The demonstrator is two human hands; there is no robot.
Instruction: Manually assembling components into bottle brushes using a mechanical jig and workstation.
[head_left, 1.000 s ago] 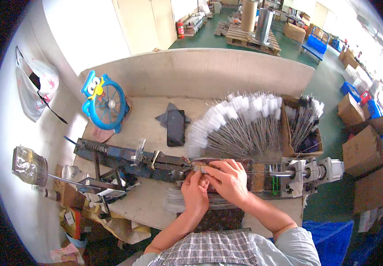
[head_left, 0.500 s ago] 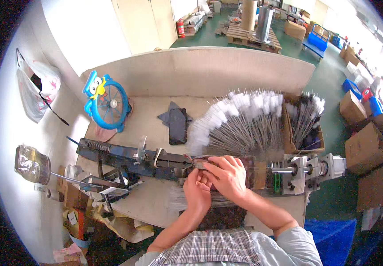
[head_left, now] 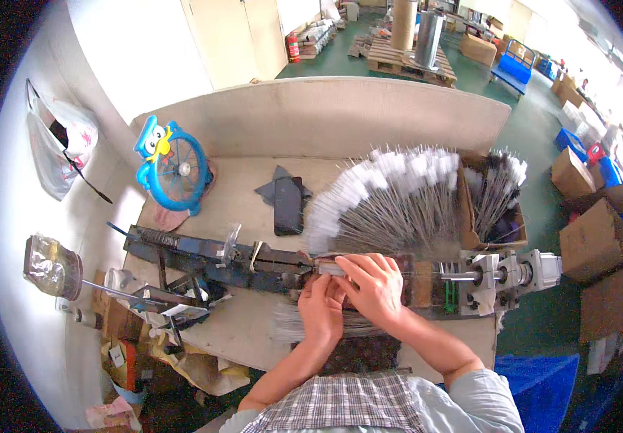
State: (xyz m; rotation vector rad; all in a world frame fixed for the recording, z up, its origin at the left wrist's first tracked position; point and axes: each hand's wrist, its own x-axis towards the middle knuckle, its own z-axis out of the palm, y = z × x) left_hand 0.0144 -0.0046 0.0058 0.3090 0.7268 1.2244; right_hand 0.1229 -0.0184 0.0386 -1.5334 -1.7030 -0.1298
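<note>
Two hands [head_left: 376,287], fingers narrow, hold one small pale piece [head_left: 331,269] beside the machine [head_left: 277,260]; many white brushes [head_left: 416,177] lie beyond.

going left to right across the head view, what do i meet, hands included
Hanging plastic bag, blue duck-faced fan, black phone, left hand, right hand, open cardboard box, pale grey block at the bench's right end.

pale worktable [head_left: 243,169], grey cloth [head_left: 266,192] under phone [head_left: 288,208], white-tipped brushes [head_left: 394,198], long machine [head_left: 275,268]
</note>
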